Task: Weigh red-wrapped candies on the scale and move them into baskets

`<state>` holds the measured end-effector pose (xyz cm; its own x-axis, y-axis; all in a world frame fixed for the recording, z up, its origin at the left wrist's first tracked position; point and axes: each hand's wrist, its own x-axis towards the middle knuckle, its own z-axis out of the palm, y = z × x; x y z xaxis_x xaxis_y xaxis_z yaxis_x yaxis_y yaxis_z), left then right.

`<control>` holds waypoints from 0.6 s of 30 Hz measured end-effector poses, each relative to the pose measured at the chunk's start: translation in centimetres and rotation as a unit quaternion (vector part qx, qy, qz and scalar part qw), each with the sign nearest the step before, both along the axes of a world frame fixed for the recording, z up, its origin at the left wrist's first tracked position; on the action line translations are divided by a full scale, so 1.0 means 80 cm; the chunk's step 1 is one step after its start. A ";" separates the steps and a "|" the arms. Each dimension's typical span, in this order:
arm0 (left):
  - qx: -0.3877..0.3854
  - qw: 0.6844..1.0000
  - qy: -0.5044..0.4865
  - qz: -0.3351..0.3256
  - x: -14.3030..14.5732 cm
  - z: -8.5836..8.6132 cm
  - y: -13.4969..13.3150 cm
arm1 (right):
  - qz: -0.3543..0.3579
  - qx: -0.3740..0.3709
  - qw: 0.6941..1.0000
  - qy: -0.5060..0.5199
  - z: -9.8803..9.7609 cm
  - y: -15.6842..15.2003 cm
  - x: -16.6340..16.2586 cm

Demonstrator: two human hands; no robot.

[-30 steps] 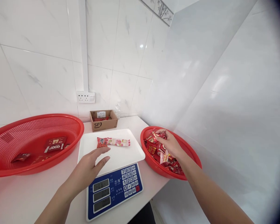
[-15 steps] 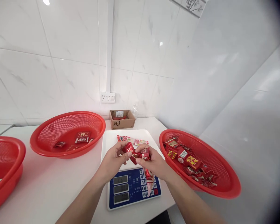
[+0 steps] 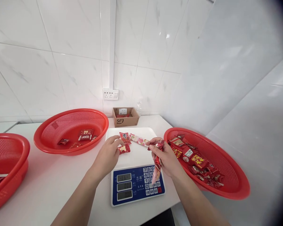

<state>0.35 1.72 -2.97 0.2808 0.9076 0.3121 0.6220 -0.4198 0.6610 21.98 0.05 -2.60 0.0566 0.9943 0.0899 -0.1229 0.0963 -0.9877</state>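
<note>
A blue electronic scale (image 3: 138, 186) with a white weighing tray (image 3: 139, 155) stands in front of me. My left hand (image 3: 107, 157) pinches a small red candy packet (image 3: 124, 148) low over the tray's left side. A red packet (image 3: 124, 137) and a long pink-and-white packet (image 3: 138, 140) lie at the tray's far edge. My right hand (image 3: 166, 158) is closed on several red and pink candy packets (image 3: 157, 161), held above the scale's keypad beside the right red basket (image 3: 228, 191), which holds many red packets.
A middle red basket (image 3: 72, 150) with a few red packets sits left of the scale. Another red basket (image 3: 9, 169) is at the far left. A small cardboard box (image 3: 125, 116) and a wall socket (image 3: 110, 94) are at the tiled back wall.
The hands, joined over the scale half a second ago, have parted. My left hand moved down-left to the tray with one packet. My right hand drifted right with the rest.
</note>
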 end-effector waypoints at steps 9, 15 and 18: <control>-0.192 0.934 -0.204 -0.220 0.060 0.001 -0.055 | -0.103 0.095 0.986 0.090 -0.001 -0.001 -0.047; -0.236 0.923 -0.247 -0.179 0.044 0.005 -0.036 | -0.199 0.170 0.965 -0.005 -0.008 0.004 -0.038; -0.214 0.936 -0.261 -0.103 0.027 0.015 -0.025 | -0.208 0.145 0.962 -0.098 -0.018 0.020 -0.029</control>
<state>2.48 -0.30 -1.75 0.3738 0.9245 0.0753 0.1023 -0.1218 0.9873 19.67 1.65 -4.01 0.3987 0.8205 0.4097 0.1727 0.3716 -0.9122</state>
